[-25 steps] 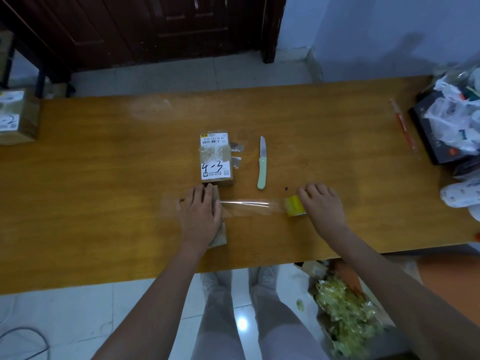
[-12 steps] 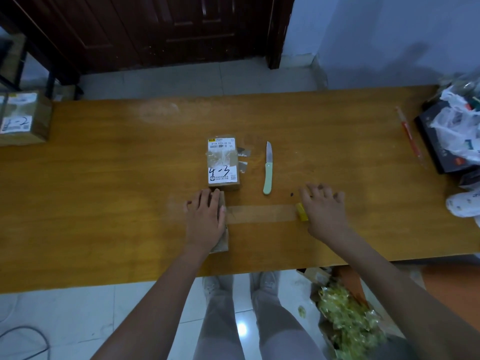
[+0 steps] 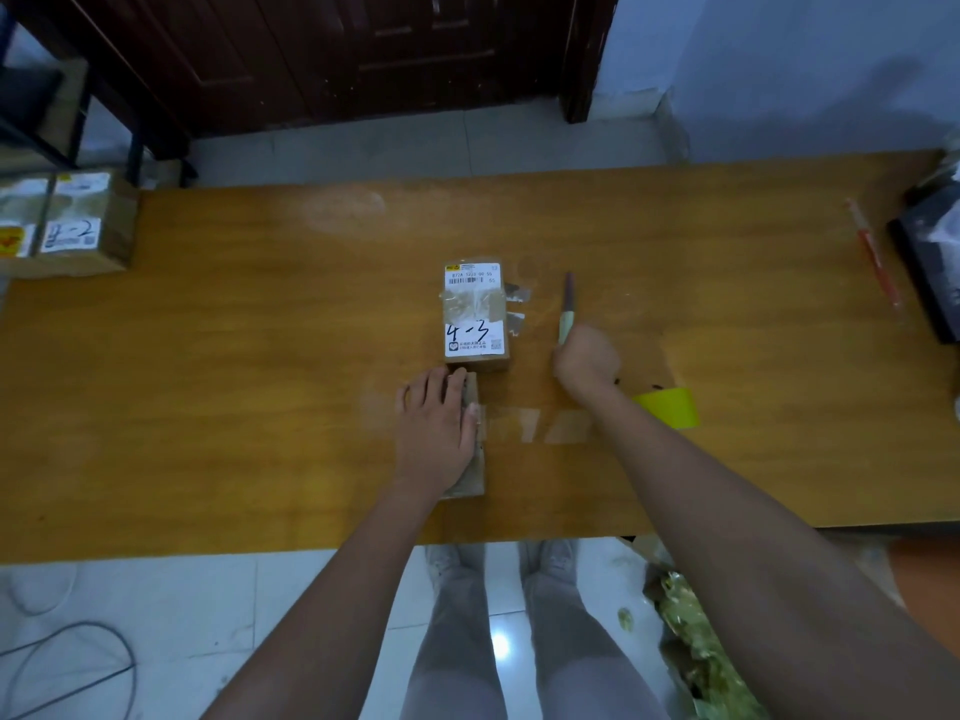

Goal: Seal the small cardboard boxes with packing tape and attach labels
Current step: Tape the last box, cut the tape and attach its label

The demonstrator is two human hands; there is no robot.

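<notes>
**Q:** What lies nearest the person?

**A:** Pale trousers and shoes on a white tiled floor, with a bag of crumpled yellow-green wrapping [image 3: 698,646] to the right of the feet and a grey cable [image 3: 67,667] at the lower left. Both bare forearms reach up over the near edge of a long wooden table [image 3: 234,356].

**Q:** What are the hands doing?

**A:** The left hand [image 3: 436,423] lies flat, fingers straight, pressing down on a small cardboard box [image 3: 472,459] near the table's front edge. A strip of clear packing tape [image 3: 524,424] runs from that box to the right, along the tabletop, toward a yellow tape roll [image 3: 670,414] that sits partly hidden behind the right forearm. The right hand [image 3: 587,361] is farther in, fingers curled around the pale green handle of a small knife [image 3: 566,311]; the blade points away from the person.

**Q:** And beyond that?

**A:** Just past the left hand sits a labelled box [image 3: 475,317], taped across its middle, with white labels on top, one hand-marked "4-3". Small scraps of tape [image 3: 517,306] lie on the table between it and the knife. At the far left edge sit two more labelled boxes [image 3: 67,223]. At the far right lie a red and white pen-like stick [image 3: 875,252] and a dark tray with plastic bags [image 3: 935,241]. Behind the table are a dark wooden door [image 3: 363,54] and a pale blue wall [image 3: 779,70].
</notes>
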